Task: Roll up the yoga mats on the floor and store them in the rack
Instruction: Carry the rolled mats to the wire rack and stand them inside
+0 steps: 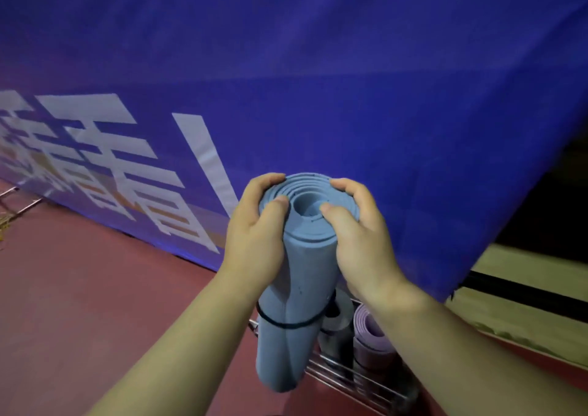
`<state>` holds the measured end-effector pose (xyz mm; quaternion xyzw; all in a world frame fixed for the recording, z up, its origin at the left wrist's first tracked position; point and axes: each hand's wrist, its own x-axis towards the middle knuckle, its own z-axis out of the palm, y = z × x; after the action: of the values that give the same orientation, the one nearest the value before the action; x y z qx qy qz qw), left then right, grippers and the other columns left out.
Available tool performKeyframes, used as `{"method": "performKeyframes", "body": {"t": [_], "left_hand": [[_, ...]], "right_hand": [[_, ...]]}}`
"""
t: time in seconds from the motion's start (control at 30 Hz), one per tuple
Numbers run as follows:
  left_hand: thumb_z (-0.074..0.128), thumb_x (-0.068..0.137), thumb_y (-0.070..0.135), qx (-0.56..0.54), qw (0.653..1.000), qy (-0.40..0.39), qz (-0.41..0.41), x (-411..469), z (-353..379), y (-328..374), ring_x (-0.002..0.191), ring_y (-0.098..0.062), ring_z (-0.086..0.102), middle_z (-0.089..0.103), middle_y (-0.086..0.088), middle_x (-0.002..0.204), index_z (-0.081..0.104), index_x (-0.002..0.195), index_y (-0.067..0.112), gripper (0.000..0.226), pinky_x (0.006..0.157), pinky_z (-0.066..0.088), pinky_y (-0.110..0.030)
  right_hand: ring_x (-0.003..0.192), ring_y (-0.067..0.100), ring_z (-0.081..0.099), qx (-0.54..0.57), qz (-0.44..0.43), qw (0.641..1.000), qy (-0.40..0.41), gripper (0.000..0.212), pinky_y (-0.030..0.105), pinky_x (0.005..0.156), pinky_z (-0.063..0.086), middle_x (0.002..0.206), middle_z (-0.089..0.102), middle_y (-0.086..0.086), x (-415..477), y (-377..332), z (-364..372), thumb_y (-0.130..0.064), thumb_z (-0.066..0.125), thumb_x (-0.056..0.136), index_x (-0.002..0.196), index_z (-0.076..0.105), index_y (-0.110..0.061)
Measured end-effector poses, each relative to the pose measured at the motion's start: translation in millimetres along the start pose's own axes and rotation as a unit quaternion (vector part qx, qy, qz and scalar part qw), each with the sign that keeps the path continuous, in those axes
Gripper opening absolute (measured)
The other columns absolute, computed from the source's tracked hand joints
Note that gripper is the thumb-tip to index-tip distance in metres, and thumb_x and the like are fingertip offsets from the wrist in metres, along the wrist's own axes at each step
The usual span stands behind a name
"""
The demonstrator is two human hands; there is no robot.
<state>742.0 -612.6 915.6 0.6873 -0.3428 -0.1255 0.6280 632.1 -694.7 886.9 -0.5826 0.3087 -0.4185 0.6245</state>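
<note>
Both bare forearms reach forward, and the left grip (pixel 257 228) and right grip (pixel 359 231) curl round the top end of the rolled blue mat (pixel 302 275), thumbs pressing its spiral. It stands nearly upright above the rack (pixel 350 380), a black band (pixel 286 326) around its middle, its lower end at the rack's left edge; whether it sits inside cannot be told. Inside the rack stand a grey mat (pixel 337 323) and a purple mat (pixel 370 336). Behind the rack hangs a blue banner (pixel 318 81).

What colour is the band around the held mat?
Black. The band shows best in head view.
</note>
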Motion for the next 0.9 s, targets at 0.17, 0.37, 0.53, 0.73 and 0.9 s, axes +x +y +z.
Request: {"method": "performKeyframes", "body": {"t": [0.17, 0.37, 0.53, 0.73, 0.9], "left_hand": [[0.053, 0.087, 0.033, 0.008, 0.996, -0.088, 0.011, 69.2, -12.6, -25.9, 0.104, -0.005, 0.066, 0.072, 0.013, 0.109, 0.066, 0.114, 0.034, 0.030, 0.089, 0.053, -0.028], [0.055, 0.098, 0.021, -0.015, 0.974, -0.223, 0.022, 135.8, -32.6, -77.2, 0.105, 0.000, 0.065, 0.070, 0.020, 0.110, 0.064, 0.116, 0.035, 0.024, 0.089, 0.049, -0.026], [0.053, 0.091, 0.027, -0.059, 0.955, -0.291, 0.011, 160.0, -44.0, -127.6, 0.111, -0.006, 0.065, 0.068, 0.016, 0.115, 0.062, 0.120, 0.034, 0.031, 0.094, 0.052, -0.031], [0.049, 0.096, 0.024, -0.055, 0.947, -0.317, -0.003, 169.3, -36.5, -209.3, 0.122, -0.002, 0.057, 0.062, 0.025, 0.124, 0.058, 0.130, 0.025, 0.035, 0.098, 0.041, -0.012], [0.046, 0.099, 0.022, -0.031, 0.945, -0.322, -0.045, 158.5, -22.1, -304.2, 0.128, -0.012, 0.055, 0.062, 0.016, 0.130, 0.056, 0.133, 0.018, 0.036, 0.106, 0.040, -0.020]], "right_hand": [[0.106, 0.016, 0.070, 0.030, -0.004, 0.997, 0.072, 0.031, 0.052, 0.099, 0.054, 0.113, 0.074, -0.006, 41.5, 25.3, 41.9, -0.035, 0.064, 0.080, 0.111, 0.065, -0.039], [0.111, 0.014, 0.069, 0.004, 0.004, 0.983, 0.186, 0.036, 0.050, 0.102, 0.053, 0.119, 0.072, -0.006, 58.0, 58.5, 92.4, -0.034, 0.064, 0.081, 0.117, 0.062, -0.041], [0.118, 0.007, 0.064, -0.021, 0.012, 0.974, 0.227, 0.043, 0.041, 0.106, 0.050, 0.127, 0.067, -0.011, 61.4, 90.1, 122.3, -0.031, 0.062, 0.086, 0.128, 0.058, -0.039], [0.133, -0.006, 0.045, -0.131, 0.082, 0.968, 0.199, 0.049, 0.028, 0.114, 0.037, 0.144, 0.051, -0.022, 73.6, 153.3, 122.6, -0.042, 0.052, 0.091, 0.140, 0.046, -0.048], [0.135, 0.000, 0.038, -0.285, 0.146, 0.935, 0.156, 0.055, 0.023, 0.116, 0.028, 0.142, 0.042, -0.021, 80.3, 235.0, 110.4, -0.047, 0.045, 0.095, 0.149, 0.039, -0.042]]}}
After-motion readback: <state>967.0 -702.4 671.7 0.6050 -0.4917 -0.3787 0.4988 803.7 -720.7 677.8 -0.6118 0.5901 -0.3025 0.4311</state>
